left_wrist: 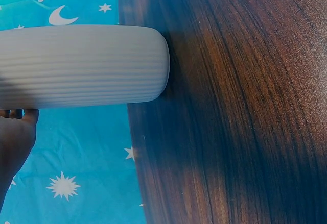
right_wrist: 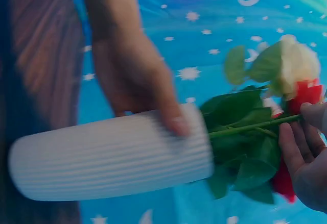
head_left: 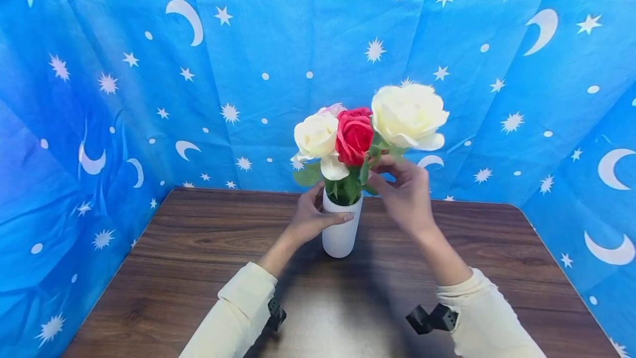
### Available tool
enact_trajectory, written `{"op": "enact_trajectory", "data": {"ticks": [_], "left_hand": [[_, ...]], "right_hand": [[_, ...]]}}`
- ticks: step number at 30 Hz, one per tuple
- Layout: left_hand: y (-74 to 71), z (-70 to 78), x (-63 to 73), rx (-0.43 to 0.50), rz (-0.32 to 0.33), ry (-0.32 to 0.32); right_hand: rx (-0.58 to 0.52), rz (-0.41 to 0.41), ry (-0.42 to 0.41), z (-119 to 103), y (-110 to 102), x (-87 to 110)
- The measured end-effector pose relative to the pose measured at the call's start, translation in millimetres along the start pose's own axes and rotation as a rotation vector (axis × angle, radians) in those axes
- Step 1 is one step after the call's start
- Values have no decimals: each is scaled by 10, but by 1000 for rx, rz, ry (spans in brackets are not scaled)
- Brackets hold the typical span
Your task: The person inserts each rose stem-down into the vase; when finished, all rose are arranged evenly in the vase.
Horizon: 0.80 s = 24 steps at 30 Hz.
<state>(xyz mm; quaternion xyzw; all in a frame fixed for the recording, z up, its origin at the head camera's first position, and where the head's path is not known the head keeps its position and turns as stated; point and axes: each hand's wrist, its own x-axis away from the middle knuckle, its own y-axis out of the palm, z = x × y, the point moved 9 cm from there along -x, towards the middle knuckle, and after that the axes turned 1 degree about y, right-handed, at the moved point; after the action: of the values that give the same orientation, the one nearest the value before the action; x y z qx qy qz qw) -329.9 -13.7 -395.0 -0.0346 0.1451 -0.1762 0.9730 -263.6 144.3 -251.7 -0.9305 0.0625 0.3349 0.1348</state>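
A white ribbed vase [head_left: 340, 236] stands on the table, tilted slightly. My left hand [head_left: 313, 217] grips it near the rim, thumb across the front. In the vase are a red rose [head_left: 354, 136], a cream rose [head_left: 316, 134] and a pinkish bloom [head_left: 332, 109] partly hidden behind them. My right hand [head_left: 407, 189] pinches the stem of a large white rose [head_left: 409, 115] to the right of the bunch. In the right wrist view, the green stem [right_wrist: 255, 125] between those fingers runs down to the vase's mouth among the leaves [right_wrist: 240, 152].
The dark wood-grain table [head_left: 208, 247] reaches back to a blue cloth [head_left: 278, 32] printed with white moons and stars, which also hangs along both sides. A small black device [head_left: 432, 318] sits at the right cuff, another [head_left: 276, 315] at the left.
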Motion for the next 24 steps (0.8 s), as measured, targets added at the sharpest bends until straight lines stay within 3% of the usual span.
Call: {"op": "enact_trajectory", "data": {"ticks": [8,18,24], "left_hand": [[12,-38,-24,-40,-2,-11],[26,-43,-8,-35,-3,-7],[46,-63,14,-2,-6,9]], "right_hand": [[91,-28,139,433,237,192],[76,-48,170,446,194,240],[102,-68,133,406,138,311]]}}
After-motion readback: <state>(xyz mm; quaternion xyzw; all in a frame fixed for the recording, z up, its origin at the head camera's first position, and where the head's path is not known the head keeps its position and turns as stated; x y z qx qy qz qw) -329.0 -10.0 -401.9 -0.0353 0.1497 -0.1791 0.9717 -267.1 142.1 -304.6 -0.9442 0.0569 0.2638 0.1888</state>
